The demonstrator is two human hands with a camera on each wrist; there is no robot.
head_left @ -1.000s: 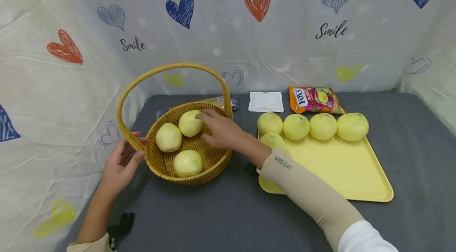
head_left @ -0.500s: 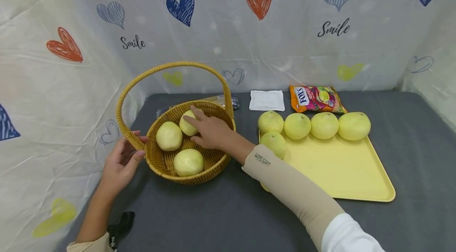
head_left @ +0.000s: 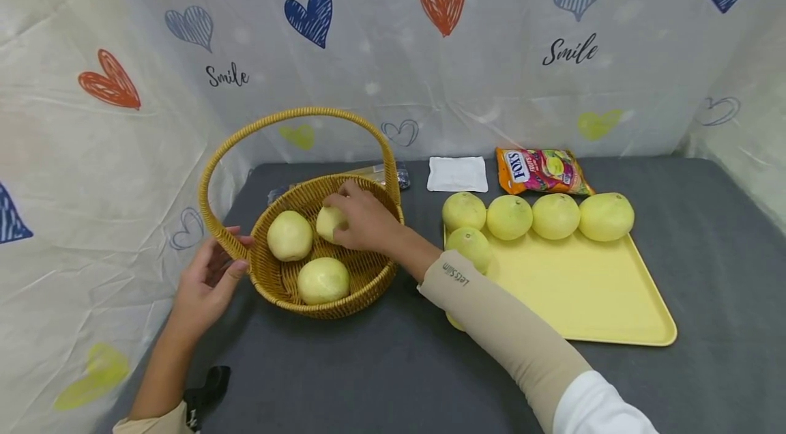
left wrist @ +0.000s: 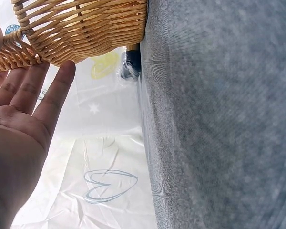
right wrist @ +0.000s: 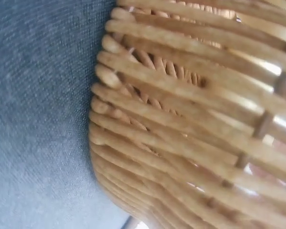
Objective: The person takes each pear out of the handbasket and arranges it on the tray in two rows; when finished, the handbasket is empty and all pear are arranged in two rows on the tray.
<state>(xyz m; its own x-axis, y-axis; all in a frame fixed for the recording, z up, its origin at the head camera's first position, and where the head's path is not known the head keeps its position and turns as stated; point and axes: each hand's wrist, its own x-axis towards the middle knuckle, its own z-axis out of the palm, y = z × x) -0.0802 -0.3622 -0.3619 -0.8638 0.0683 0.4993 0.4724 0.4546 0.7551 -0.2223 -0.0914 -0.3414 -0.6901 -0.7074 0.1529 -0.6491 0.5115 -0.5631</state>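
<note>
A wicker basket (head_left: pixel 362 297) with a tall arched handle stands on the left part of the table. Three pale yellow-green round fruits are in it: one at the left (head_left: pixel 290 236), one at the front (head_left: pixel 323 280) and one toward the back (head_left: pixel 328 222). My right hand (head_left: pixel 368 221) reaches over the rim and grips the back fruit, covering its right side. My left hand (head_left: pixel 205 280) holds the foot of the handle, thumb in front and fingers behind. The left wrist view shows this hand (left wrist: pixel 24 124) against the weave. Only the basket's side (right wrist: pixel 181 124) fills the right wrist view.
A yellow tray (head_left: pixel 589 291) at right bears several similar fruits (head_left: pixel 555 217) along its back and left edges. Behind it lie a Fox's candy bag (head_left: pixel 543 171) and a white packet (head_left: pixel 457 175). A clear-wrapped item (head_left: pixel 402 176) lies behind the basket.
My right hand first shifts left with fingers spread over the back fruit, then its fingers close round it. That fruit has moved slightly right. The left hand stays at the handle.
</note>
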